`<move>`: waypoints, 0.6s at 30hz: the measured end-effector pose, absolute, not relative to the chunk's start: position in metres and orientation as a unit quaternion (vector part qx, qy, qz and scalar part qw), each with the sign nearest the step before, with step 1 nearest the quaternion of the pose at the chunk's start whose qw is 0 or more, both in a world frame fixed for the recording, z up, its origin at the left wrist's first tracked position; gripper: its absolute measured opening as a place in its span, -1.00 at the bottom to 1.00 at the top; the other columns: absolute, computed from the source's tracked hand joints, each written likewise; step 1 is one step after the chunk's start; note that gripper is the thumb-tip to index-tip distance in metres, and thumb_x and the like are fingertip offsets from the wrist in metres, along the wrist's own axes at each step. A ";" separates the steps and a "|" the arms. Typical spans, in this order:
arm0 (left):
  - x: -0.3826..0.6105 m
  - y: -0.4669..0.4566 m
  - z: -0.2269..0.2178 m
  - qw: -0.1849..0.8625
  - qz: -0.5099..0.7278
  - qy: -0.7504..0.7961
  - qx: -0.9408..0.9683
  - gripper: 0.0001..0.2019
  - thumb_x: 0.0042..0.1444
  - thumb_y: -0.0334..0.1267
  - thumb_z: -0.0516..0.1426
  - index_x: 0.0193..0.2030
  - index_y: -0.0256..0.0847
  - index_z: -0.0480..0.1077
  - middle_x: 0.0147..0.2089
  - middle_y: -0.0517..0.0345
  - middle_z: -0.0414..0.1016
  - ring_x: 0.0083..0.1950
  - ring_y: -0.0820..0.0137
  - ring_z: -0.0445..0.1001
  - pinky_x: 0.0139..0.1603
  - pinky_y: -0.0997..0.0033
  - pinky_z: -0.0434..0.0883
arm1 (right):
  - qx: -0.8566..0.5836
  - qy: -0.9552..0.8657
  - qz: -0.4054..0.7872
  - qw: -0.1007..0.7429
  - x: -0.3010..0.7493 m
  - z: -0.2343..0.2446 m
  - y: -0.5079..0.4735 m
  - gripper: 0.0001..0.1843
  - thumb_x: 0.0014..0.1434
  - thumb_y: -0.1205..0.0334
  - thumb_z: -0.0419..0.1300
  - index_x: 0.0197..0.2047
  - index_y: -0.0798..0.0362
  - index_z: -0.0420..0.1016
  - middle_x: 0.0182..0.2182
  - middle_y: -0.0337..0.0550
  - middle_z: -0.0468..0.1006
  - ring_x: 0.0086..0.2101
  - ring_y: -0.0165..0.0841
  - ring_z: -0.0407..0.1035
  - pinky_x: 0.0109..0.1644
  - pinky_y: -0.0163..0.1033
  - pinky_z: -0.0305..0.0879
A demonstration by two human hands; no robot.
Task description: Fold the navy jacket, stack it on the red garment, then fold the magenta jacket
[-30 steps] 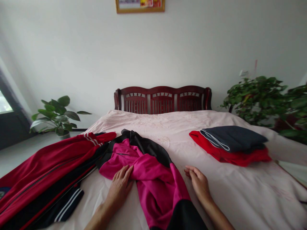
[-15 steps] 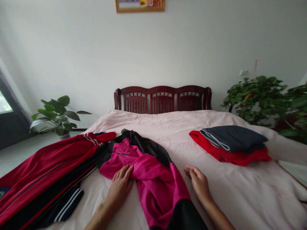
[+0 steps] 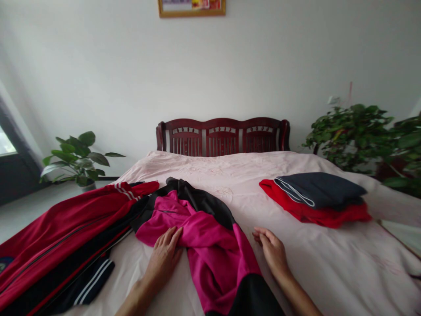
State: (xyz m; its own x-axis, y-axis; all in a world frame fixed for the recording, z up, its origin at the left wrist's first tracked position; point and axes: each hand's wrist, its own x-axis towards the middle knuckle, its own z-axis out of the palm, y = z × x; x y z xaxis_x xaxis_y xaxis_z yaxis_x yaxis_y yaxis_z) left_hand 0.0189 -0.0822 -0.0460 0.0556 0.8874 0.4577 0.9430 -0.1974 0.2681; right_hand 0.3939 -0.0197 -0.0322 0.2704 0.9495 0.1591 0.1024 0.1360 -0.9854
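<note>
Resting flat on the soft, light magenta-and-black track jacket (image 3: 213, 259) (limp fabric, best taken at collar or hem), the left hand (image 3: 163, 256) lies unclenched, while the right hand (image 3: 272, 253) sits open beside it, apart, on the pink bedsheet (image 3: 329, 267).

White wall (image 3: 98, 74), soft even light; gold-framed picture (image 3: 191, 6) at top edge. Dark red wooden headboard (image 3: 222, 140) below. Left: broadleaf potted plant (image 3: 77, 158) on pale floor (image 3: 29, 210), near dark-framed window (image 3: 6, 147). Right: bushy green plant (image 3: 348, 138).
</note>
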 end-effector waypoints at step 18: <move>0.021 -0.083 -0.043 0.043 -0.270 -0.632 -0.725 -0.47 0.22 -0.31 0.06 0.35 -0.16 0.27 0.31 -0.08 0.35 0.32 0.14 0.31 0.33 0.01 0.28 | -0.306 -0.793 0.292 0.439 0.351 0.040 -0.079 -0.43 0.38 -0.17 -0.17 0.12 -0.14 0.53 0.24 -0.16 0.40 0.34 -0.16 0.02 0.43 0.12 -0.10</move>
State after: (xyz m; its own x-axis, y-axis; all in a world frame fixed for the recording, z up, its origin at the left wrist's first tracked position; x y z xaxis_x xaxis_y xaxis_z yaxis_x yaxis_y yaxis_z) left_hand 0.0211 -0.0828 -0.0434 0.0547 0.8931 0.4466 0.9397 -0.1973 0.2795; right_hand 0.3506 -0.0787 0.0396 -0.4274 0.7419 0.5166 0.2295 0.6418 -0.7317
